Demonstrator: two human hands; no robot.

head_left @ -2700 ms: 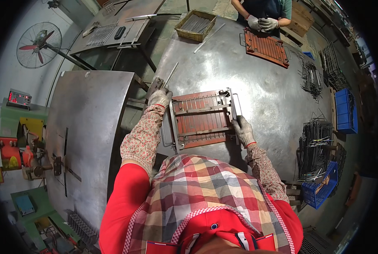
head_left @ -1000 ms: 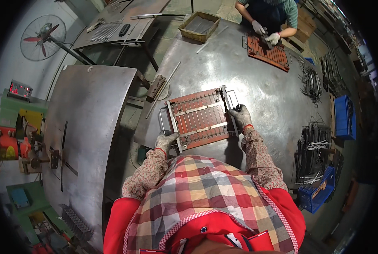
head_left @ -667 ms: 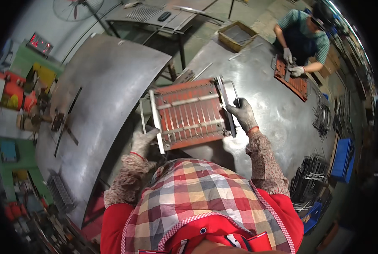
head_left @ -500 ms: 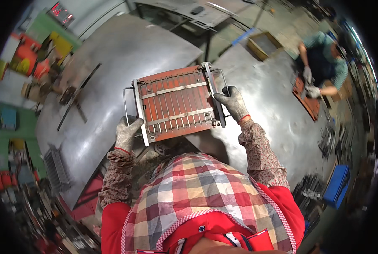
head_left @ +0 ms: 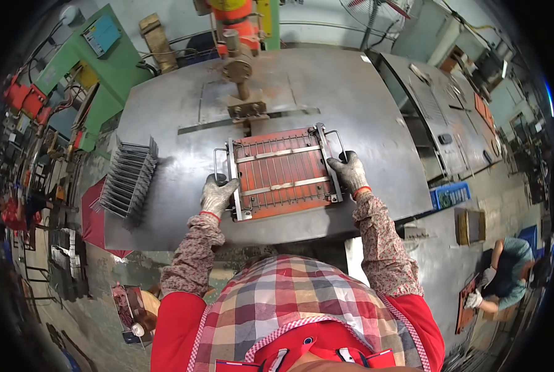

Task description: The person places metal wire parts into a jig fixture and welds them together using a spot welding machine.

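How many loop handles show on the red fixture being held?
2: a left handle at the left hand, a right handle at the right hand, on opposite sides of the red fixture. The hands hide part of each.

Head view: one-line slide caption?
Left hand and right hand, gloved, hold a red jig by its sides over a metal table, wire rack at left.

The gloved left hand [head_left: 218, 197] and right hand [head_left: 349, 172] hold the red jig [head_left: 282, 172] by opposite sides, over a gray metal tabletop [head_left: 376, 139]. Beyond the jig stands a machine head [head_left: 237, 69]; left of it, wire racks [head_left: 128, 178]; well to its right, a co-worker [head_left: 514, 270].
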